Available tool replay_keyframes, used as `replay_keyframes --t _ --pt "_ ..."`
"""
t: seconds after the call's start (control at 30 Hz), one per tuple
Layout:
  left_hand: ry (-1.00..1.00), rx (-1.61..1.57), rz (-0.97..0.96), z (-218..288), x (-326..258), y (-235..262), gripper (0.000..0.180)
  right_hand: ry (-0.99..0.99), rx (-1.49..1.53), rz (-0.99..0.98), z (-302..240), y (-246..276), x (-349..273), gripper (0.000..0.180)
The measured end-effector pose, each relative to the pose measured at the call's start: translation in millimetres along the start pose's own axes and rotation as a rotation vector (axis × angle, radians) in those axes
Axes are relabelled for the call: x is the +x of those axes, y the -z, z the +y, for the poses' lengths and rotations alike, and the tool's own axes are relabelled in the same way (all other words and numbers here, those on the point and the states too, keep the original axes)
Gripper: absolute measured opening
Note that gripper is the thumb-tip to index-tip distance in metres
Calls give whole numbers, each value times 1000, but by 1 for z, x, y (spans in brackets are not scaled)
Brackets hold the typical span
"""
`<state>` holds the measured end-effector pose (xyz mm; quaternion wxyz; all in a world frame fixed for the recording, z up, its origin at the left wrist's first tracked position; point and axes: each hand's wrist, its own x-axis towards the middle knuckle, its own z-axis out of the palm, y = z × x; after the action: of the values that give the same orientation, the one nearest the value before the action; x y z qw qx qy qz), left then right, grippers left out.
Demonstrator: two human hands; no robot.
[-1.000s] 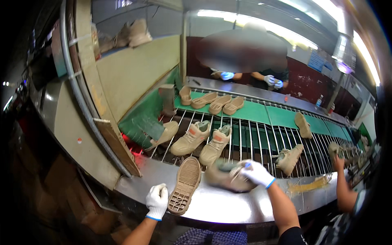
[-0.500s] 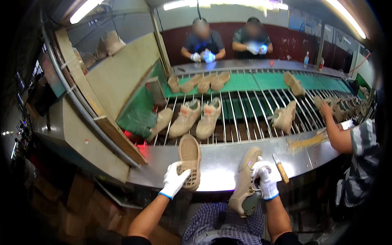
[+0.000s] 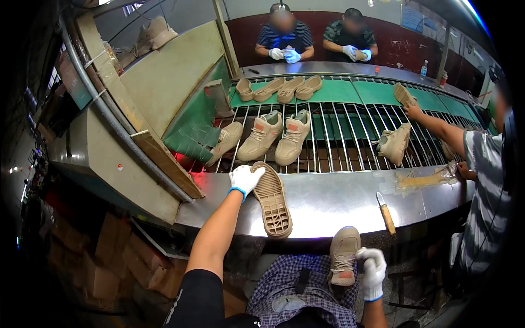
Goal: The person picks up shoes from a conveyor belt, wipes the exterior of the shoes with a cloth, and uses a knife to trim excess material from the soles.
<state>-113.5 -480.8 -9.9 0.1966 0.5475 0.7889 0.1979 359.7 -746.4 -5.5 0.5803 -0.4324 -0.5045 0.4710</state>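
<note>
Over the steel bench edge (image 3: 339, 202) lies a tan shoe sole (image 3: 270, 198), its ribbed and gridded side up. My left hand (image 3: 246, 179), in a white glove with a blue cuff, is closed on the sole's far end. Low in front of me, at my lap, is a tan lace-up shoe (image 3: 344, 249), toe pointing away and laces up. My gloved right hand (image 3: 373, 273) is closed like a fist against the shoe's right side; whatever its fingers hold is hidden. A wooden-handled knife (image 3: 386, 213) lies on the bench to the right.
Beyond the bench, a rail rack (image 3: 322, 150) carries several tan shoes (image 3: 292, 136). Several soles (image 3: 290, 89) lie on the green belt (image 3: 333, 93). A person in stripes at the right reaches to a shoe (image 3: 403, 94). Two gloved people work opposite. A panel (image 3: 180, 87) stands left.
My left hand has pushed the sole farther from me and turned it. The right hand and shoe have come down toward my lap; the shoe turned laces-up. The person at right has reached forward.
</note>
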Motion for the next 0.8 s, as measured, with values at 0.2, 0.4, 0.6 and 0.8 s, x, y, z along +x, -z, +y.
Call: replay_keyframes --t 0.2,0.4,0.6,0.8 --pt "99 -1593 -346 62 -39 -1 27 -445 130 27 191 67 -48 69" --pt "-31 -1447 -438 103 -152 19 33 -838 846 -219 119 23 -14 89" --pt "-308 -922 -555 154 -237 -49 47 -850 867 -104 63 19 -38 93" --pt "-509 -880 -673 130 -266 -93 59 -929 870 -97 82 35 -76 98"
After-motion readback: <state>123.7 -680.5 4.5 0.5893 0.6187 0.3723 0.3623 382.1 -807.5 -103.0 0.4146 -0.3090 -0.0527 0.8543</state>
